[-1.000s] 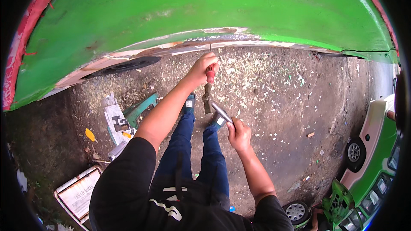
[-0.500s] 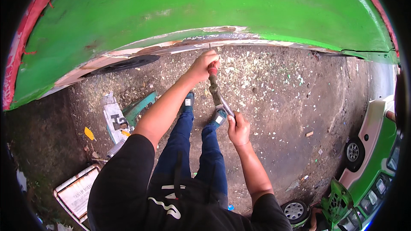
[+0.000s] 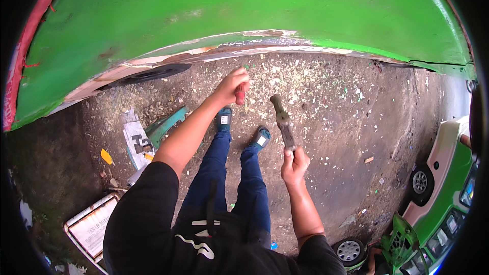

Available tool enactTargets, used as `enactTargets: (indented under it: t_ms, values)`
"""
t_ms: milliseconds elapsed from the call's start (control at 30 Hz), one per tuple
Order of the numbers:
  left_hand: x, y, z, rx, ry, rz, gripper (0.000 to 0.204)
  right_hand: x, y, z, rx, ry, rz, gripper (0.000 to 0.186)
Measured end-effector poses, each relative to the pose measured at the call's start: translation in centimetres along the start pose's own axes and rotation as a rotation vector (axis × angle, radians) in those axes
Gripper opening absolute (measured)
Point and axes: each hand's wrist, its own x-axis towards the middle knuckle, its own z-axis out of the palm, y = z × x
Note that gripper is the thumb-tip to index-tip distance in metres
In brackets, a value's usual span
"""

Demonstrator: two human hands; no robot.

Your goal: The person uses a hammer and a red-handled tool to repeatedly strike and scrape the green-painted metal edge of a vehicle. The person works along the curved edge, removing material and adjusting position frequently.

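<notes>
Two closed grips: left hand (image 3: 232,85) round red handle (image 3: 240,95), right hand (image 3: 295,166) round hammer (image 3: 282,118), tools apart. Likely lining up a blow; next move needs hammer squared to handle.

The hammer (image 3: 282,121) looks metal, the red handle (image 3: 240,94) plastic.

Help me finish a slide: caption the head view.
Left hand holding a red-handled tool, right hand a hammer, beside a green vehicle body with a chipped lower edge.
</notes>
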Motion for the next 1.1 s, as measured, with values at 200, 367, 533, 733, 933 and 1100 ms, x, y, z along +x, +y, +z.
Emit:
enactTargets:
  t_ms: [200, 367, 533, 733, 933, 1100]
  values:
    - [2.2, 3.2, 0.3, -0.034, 0.008, 0.021, 0.018, -0.6, 0.1, -0.4, -0.035, -0.081, 0.15, 0.015]
    - [2.4, 3.1, 0.5, -0.032, 0.024, 0.098, 0.021, -1.1, -0.3, -0.2, -0.007, -0.096, 0.161, 0.015]
    - [2.3, 2.4, 0.7, -0.056, 0.02, 0.087, 0.02, -2.0, -0.1, -0.2, -0.022, -0.105, 0.188, 0.016]
    - [2.4, 2.1, 0.6, -0.148, -0.071, 0.002, 0.023, -2.9, -0.4, -0.2, -0.049, -0.109, 0.202, 0.017]
    - [2.7, 2.5, 0.5, -0.094, -0.007, 0.07, 0.027, -2.6, -1.4, -0.3, -0.026, -0.128, 0.166, 0.015]
    - [3.2, 2.6, 0.5, -0.098, -0.031, 0.048, 0.024, -0.5, -0.7, 0.0, 0.069, -0.018, -0.383, 0.013]
